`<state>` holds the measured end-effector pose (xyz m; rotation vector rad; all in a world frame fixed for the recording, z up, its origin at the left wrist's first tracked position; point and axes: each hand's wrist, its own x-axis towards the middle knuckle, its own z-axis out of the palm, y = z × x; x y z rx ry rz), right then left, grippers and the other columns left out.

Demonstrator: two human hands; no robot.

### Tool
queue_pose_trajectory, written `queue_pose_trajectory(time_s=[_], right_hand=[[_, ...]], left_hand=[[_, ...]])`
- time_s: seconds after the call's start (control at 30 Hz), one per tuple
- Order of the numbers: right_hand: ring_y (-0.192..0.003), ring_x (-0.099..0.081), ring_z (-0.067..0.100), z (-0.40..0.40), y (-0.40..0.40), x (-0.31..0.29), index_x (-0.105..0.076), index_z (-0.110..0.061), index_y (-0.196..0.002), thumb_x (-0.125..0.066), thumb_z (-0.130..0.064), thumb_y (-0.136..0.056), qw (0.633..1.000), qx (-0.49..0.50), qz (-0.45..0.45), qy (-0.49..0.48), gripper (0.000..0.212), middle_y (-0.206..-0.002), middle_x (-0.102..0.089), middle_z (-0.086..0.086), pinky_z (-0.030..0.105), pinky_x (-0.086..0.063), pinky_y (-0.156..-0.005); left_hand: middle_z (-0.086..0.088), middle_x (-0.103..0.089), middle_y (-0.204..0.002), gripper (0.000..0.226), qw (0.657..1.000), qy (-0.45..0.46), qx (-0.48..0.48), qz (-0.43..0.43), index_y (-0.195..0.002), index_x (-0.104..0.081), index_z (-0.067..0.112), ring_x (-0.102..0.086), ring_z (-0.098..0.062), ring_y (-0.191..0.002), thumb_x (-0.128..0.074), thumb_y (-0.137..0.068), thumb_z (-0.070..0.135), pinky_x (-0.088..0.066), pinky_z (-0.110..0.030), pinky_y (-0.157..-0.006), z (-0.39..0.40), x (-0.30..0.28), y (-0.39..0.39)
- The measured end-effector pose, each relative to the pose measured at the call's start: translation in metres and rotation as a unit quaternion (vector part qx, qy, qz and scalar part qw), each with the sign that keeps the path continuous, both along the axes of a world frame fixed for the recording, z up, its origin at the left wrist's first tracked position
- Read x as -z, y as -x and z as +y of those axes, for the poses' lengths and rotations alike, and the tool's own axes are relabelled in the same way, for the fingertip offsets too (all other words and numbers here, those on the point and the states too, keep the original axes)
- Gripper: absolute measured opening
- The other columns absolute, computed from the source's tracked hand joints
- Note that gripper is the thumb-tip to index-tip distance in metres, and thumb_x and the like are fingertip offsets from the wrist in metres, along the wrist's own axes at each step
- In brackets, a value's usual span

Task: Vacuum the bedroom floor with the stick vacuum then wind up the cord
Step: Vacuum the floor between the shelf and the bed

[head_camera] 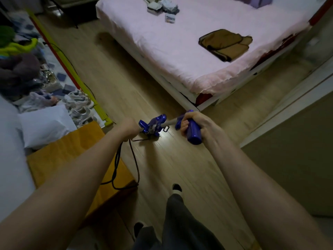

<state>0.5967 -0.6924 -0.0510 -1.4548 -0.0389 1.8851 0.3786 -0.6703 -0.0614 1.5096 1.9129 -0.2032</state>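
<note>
Nearest are the person's dark grey trouser legs (178, 222) and a dark slipper with a white sock (176, 188) on the pale wood-plank floor (180, 168). Just left of them the thin black power cord (117, 163) hangs in slack loops beside an orange-brown padded bench (72, 159), then rises to the left hand (128, 129), whose fingers curl around a bunch of it. The cord is limp and light and should coil easily, though trailing loops near the feet could snag; gathering it in even loops looks sensible.

The right hand (196, 126) wraps tightly round the glossy blue plastic handle of the stick vacuum (193, 130). A grey metal tube runs from there left and down to the blue motor body (155, 124), which sits low over the floor. The stick is rigid and probably bottom-heavy, with smooth plastic, so the moulded handle is the sound place to hold.

Farther off stand a bed with a pink sheet (180, 51), right, and a heap of clothes and soft toys (23, 69), left.
</note>
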Motion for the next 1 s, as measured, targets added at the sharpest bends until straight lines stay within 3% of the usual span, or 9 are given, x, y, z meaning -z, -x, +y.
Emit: queue_pose_trajectory(time_s=[0.17, 0.4, 0.57, 0.67, 0.77, 1.0], right_hand=[[-0.038, -0.05, 0.011, -0.016, 0.011, 0.021, -0.049, 0.0, -0.101, -0.059, 0.0, -0.072, 1.0, -0.004, -0.023, 0.005, 0.031, -0.051, -0.055, 0.005, 0.021, -0.044, -0.038], [-0.043, -0.053, 0.011, -0.025, 0.02, 0.052, -0.053, -0.003, -0.1, -0.056, -0.004, -0.086, 0.968, -0.177, -0.179, -0.001, 0.014, -0.056, -0.057, 0.003, 0.023, -0.046, -0.041], [-0.056, -0.058, 0.017, -0.035, 0.022, 0.063, -0.051, -0.003, -0.107, -0.059, -0.006, -0.084, 0.918, -0.286, -0.276, 0.015, 0.024, -0.073, -0.061, 0.008, 0.028, -0.051, -0.053], [-0.065, -0.058, 0.021, -0.035, 0.027, 0.058, -0.049, -0.004, -0.113, -0.059, -0.005, -0.083, 0.916, -0.287, -0.282, 0.018, 0.032, -0.086, -0.062, 0.013, 0.03, -0.052, -0.059], [-0.07, -0.059, 0.022, -0.042, 0.036, 0.06, -0.046, -0.005, -0.118, -0.06, -0.004, -0.082, 0.918, -0.288, -0.27, 0.031, 0.039, -0.093, -0.061, 0.014, 0.03, -0.052, -0.061], [-0.059, -0.059, 0.021, -0.042, 0.028, 0.08, -0.048, -0.002, -0.112, -0.06, -0.003, -0.081, 0.915, -0.275, -0.294, 0.038, 0.034, -0.08, -0.062, 0.012, 0.031, -0.051, -0.055]], left_hand=[[-0.007, -0.049, -0.068, 0.029, 1.0, -0.013, 0.001, -0.008, -0.069, -0.047, 0.009, -0.044, -0.016, -0.055, -0.046, -0.097, 0.018, -0.031, -0.026, -0.043, -0.007, -0.006, 0.006], [-0.008, -0.048, -0.068, 0.018, 0.999, -0.013, -0.018, -0.029, -0.085, -0.053, 0.004, -0.044, -0.017, -0.056, -0.046, -0.096, 0.017, -0.03, -0.026, -0.043, -0.01, 0.003, 0.0], [-0.009, -0.052, -0.076, 0.018, 1.0, -0.004, -0.006, -0.022, -0.096, -0.056, 0.002, -0.046, -0.017, -0.058, -0.046, -0.096, 0.017, -0.031, -0.026, -0.043, -0.005, 0.005, -0.006], [-0.01, -0.052, -0.076, 0.018, 1.0, -0.007, 0.011, -0.022, -0.099, -0.057, 0.001, -0.049, -0.019, -0.062, -0.046, -0.096, 0.016, -0.034, -0.026, -0.045, -0.003, 0.007, -0.014], [-0.008, -0.049, -0.071, 0.017, 0.999, -0.009, 0.021, -0.035, -0.085, -0.053, 0.004, -0.046, -0.018, -0.058, -0.046, -0.096, 0.016, -0.035, -0.025, -0.044, -0.004, 0.011, -0.02], [-0.007, -0.046, -0.066, 0.026, 0.999, -0.005, 0.007, -0.031, -0.07, -0.044, 0.01, -0.043, -0.016, -0.052, -0.045, -0.096, 0.016, -0.032, -0.024, -0.04, -0.004, 0.019, -0.015]])
